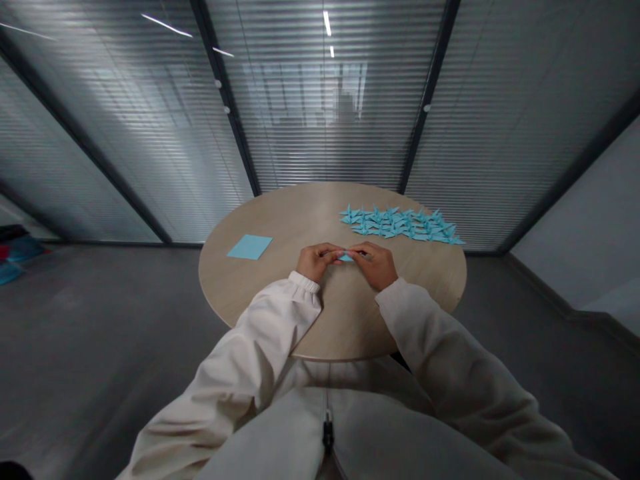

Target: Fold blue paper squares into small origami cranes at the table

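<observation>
My left hand (315, 261) and my right hand (375, 263) meet over the middle of a round wooden table (280, 293). Both are closed in a pinch on a small folded piece of light blue paper (346, 257), of which only a sliver shows between the fingers. A stack of flat blue paper sheets (249, 246) lies to the left of my hands. Many folded blue paper cranes (400, 224) are spread in rows at the far right of the table.
Glass walls with blinds and dark frames (225, 100) stand behind the table. Grey floor (100, 333) surrounds it. Coloured objects (13, 257) lie on the floor at the far left.
</observation>
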`<state>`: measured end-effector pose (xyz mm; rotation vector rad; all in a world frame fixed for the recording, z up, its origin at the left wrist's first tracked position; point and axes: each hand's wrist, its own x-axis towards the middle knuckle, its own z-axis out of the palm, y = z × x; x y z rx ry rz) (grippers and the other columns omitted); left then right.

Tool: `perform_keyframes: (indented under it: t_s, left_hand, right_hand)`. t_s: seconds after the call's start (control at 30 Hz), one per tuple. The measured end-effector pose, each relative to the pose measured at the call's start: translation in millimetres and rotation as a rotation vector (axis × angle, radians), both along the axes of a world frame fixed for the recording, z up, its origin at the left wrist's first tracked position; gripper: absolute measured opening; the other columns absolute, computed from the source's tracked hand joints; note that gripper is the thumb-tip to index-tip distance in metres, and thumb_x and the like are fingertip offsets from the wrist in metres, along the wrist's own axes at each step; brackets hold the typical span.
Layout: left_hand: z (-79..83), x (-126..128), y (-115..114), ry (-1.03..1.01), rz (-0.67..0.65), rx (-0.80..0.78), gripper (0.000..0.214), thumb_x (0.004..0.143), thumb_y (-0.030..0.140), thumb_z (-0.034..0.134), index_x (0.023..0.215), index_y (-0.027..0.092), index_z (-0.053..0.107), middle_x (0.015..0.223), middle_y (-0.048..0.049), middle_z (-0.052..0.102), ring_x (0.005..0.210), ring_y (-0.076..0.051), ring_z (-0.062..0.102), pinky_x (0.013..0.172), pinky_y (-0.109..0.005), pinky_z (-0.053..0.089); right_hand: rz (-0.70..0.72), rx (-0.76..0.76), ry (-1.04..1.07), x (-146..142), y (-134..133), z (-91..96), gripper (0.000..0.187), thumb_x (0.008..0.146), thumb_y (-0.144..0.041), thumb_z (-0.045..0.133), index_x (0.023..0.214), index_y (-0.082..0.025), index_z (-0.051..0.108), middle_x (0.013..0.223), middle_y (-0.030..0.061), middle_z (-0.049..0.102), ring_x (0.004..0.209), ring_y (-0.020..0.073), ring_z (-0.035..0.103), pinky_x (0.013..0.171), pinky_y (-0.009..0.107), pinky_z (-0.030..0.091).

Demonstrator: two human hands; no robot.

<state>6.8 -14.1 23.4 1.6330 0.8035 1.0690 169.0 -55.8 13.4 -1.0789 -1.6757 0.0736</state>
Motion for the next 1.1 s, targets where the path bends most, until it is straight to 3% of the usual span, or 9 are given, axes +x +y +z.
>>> perform_keyframes:
  t_s: [0.37,0.67,0.8,0.93,1.1]
  left_hand:
    - [-10.5,0,10,-0.017,-0.071,-0.085,0.040,0.061,0.044,0.069,0.083,0.011,0.067,0.077,-0.0066,0.069,0.068,-0.018,0.065,0.069,-0.030,0.053]
    - [-4.6,2,7,-0.121,-0.162,-0.172,0.047,0.060,0.047,0.069,0.089,0.010,0.065,0.091,-0.0092,0.067,0.081,-0.018,0.063,0.077,-0.031,0.050]
    - [-0.5,1,7,-0.022,-0.090,-0.102,0.055,0.054,0.037,0.076,0.101,0.011,0.062,0.088,-0.0064,0.067,0.069,-0.013,0.060,0.067,-0.024,0.048]
    - [-1.1,0,9,0.117,0.043,0.030,0.051,0.051,0.030,0.077,0.098,0.012,0.064,0.087,-0.0048,0.067,0.053,-0.007,0.052,0.052,-0.019,0.041]
    - [-2.7,-1,9,0.118,0.070,0.042,0.044,0.055,0.030,0.074,0.094,0.012,0.064,0.081,-0.0053,0.068,0.058,-0.011,0.059,0.057,-0.021,0.044]
  right_hand:
    - [0.040,-0.074,-0.030,2,4,-2.8,0.025,0.087,-0.032,0.043,0.082,-0.019,0.065,0.083,0.0056,0.066,0.080,0.0180,0.061,0.075,0.029,0.046]
    - [-0.013,-0.085,-0.027,5,7,-7.1,0.025,0.088,-0.029,0.040,0.089,-0.019,0.063,0.088,0.0052,0.066,0.083,0.0181,0.060,0.078,0.029,0.046]
    - [-0.019,-0.075,-0.013,4,4,-5.0,0.025,0.087,-0.028,0.040,0.092,-0.019,0.064,0.091,0.0050,0.067,0.086,0.0182,0.061,0.079,0.030,0.046]
    - [-0.029,-0.070,-0.021,1,3,-4.8,0.024,0.086,-0.026,0.043,0.093,-0.020,0.065,0.090,0.0038,0.068,0.081,0.0170,0.061,0.076,0.029,0.048]
    - [0.018,-0.006,-0.020,0,2,-4.3,0.020,0.084,-0.024,0.049,0.093,-0.021,0.066,0.090,0.0043,0.067,0.084,0.0164,0.060,0.074,0.028,0.049]
